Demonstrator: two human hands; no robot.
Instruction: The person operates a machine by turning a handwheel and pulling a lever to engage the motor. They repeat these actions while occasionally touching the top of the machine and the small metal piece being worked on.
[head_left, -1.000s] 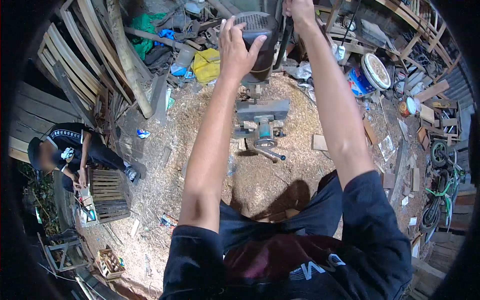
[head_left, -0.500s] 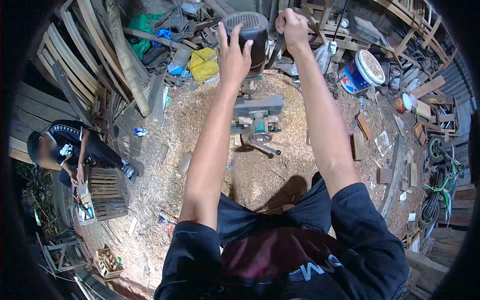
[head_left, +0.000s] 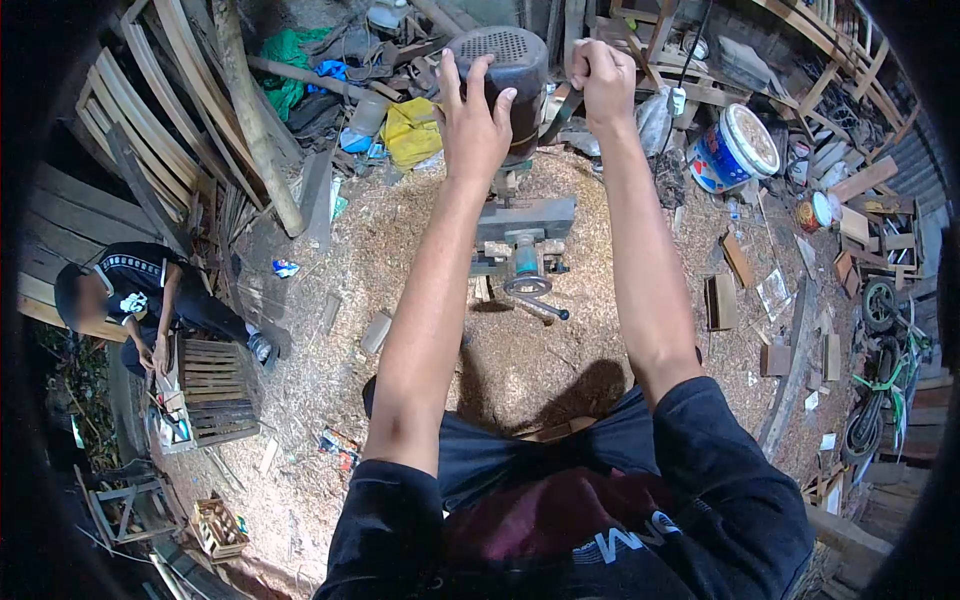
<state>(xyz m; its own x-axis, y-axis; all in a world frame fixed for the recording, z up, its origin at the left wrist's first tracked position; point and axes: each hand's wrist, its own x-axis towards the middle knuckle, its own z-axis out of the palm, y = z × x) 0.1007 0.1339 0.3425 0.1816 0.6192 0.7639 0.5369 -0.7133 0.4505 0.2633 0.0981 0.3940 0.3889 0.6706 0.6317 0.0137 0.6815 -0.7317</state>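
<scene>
A dark, cylindrical motor housing (head_left: 520, 95) with a perforated top stands upright ahead of me. My left hand (head_left: 472, 125) lies against its near left side, fingers spread. To the right of the housing, my right hand (head_left: 605, 85) is closed in a fist around the end of a dark lever (head_left: 562, 115) that slants down toward the machine. Below the motor is a grey vise (head_left: 528, 218) with a handwheel (head_left: 528, 287) and crank at its front. The part between motor and vise is mostly hidden.
Wood shavings (head_left: 520, 360) cover the ground. On the left a seated person (head_left: 140, 300) works with both hands at a slatted wooden crate (head_left: 215, 385). A paint bucket (head_left: 722, 160) stands to the right, near wood offcuts (head_left: 720, 302) and a small green motorbike (head_left: 882, 378).
My right hand has come down and slightly to the right with the lever. The left hand stays on the motor housing. The whole view has shifted a little.
</scene>
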